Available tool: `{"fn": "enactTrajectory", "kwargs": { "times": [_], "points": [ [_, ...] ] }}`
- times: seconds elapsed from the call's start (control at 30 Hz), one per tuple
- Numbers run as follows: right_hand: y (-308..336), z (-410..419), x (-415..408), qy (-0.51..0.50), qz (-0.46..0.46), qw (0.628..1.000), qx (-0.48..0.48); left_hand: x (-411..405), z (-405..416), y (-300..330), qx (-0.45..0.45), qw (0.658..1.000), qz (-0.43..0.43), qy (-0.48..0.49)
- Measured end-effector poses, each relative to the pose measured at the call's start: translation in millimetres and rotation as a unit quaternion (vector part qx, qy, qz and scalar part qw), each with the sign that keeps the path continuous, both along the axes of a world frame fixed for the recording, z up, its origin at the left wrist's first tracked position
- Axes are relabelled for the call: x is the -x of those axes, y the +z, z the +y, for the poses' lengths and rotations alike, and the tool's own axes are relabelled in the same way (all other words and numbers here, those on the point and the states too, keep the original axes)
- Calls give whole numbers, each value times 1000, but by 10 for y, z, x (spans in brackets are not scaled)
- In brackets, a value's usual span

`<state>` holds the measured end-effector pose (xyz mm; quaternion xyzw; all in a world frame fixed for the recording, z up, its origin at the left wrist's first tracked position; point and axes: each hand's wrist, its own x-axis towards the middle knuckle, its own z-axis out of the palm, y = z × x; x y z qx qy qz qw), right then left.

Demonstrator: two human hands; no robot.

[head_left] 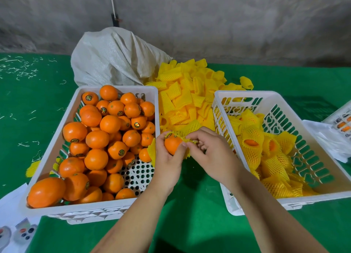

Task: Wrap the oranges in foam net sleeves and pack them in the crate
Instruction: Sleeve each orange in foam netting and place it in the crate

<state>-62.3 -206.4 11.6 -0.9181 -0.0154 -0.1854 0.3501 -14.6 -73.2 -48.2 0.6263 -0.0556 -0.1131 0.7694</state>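
Note:
Between the two crates, my left hand (168, 158) grips an orange (171, 143) that sits partly inside a yellow foam net sleeve (152, 152). My right hand (210, 154) pinches the sleeve's edge at the top of that orange. The white crate on the left (57, 138) is full of bare oranges (96, 138). On the right stands a second white crate (311, 144) holding several wrapped oranges (252, 140). A pile of loose yellow sleeves (182, 97) lies behind my hands.
A white woven sack (114, 57) lies behind the left crate on the green table (190, 205). White paper (322, 138) and another crate's corner (341, 119) are at the far right. Papers and small devices (22, 231) lie at the lower left. A grey wall (228, 24) rises behind.

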Motion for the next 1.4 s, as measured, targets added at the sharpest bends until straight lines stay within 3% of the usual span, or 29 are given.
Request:
{"fn": "enactTrajectory", "kwargs": {
  "times": [0.23, 0.37, 0.5, 0.73, 0.83, 0.93, 1.07, 1.27, 1.4],
  "points": [
    [-135, 246, 90, -41, -41, 996, -61, 44, -75, 35, -84, 996, 0, -38],
    [-267, 178, 12, -90, -40, 987, -125, -44, -17, 65, -58, 994, 45, -80],
    [-165, 100, -12, -118, -14, 980, -162, 60, 10, -10, -118, 985, -52, -111],
    [121, 188, 215, -33, -31, 999, 17, 37, -65, -25, -67, 996, -65, -14],
    [-4, 192, 253, -74, -11, 997, -10, 44, -65, -16, 9, 1000, -9, -5],
    [-139, 186, 270, -110, 18, 993, -34, 16, -9, -21, 106, 990, 71, -66],
    [-226, 148, 210, -109, -68, 992, 2, -10, 102, -17, 165, 964, 132, -162],
    [-276, 137, 149, -109, -63, 992, 27, -12, 44, 28, 170, 975, 129, -56],
    [-256, 237, 151, -143, -154, 978, 11, -33, -15, 0, 155, 983, 97, 6]
  ]
}}
